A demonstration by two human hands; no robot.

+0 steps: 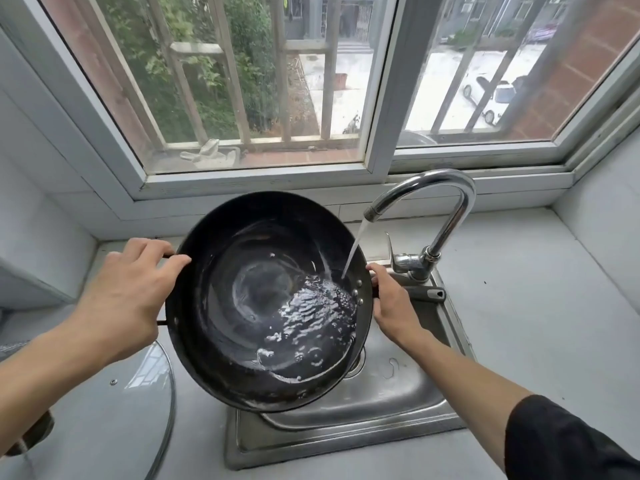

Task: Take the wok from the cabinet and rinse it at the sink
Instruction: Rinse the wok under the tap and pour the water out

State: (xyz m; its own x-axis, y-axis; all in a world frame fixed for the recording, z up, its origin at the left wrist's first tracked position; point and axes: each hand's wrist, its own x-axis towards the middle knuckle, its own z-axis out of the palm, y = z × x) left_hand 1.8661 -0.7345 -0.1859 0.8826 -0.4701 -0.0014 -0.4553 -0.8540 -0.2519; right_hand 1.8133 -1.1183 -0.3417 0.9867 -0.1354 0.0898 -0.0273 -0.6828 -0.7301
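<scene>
A black wok (242, 271) is held tilted over the steel sink (398, 403). Water runs from the chrome tap (446, 202) into the wok's right side and pools there, rippling. My left hand (128, 299) grips the small loop handle on the wok's left rim. My right hand (391, 303) grips the long handle at the rim; the handle's dark end (427, 294) sticks out past my fingers to the right.
A glass lid (114, 393) lies on the grey counter at the lower left. The tap's lever (389, 251) stands behind my right hand. A barred window (263, 98) runs along the back. The counter (519, 306) stretches to the right of the sink.
</scene>
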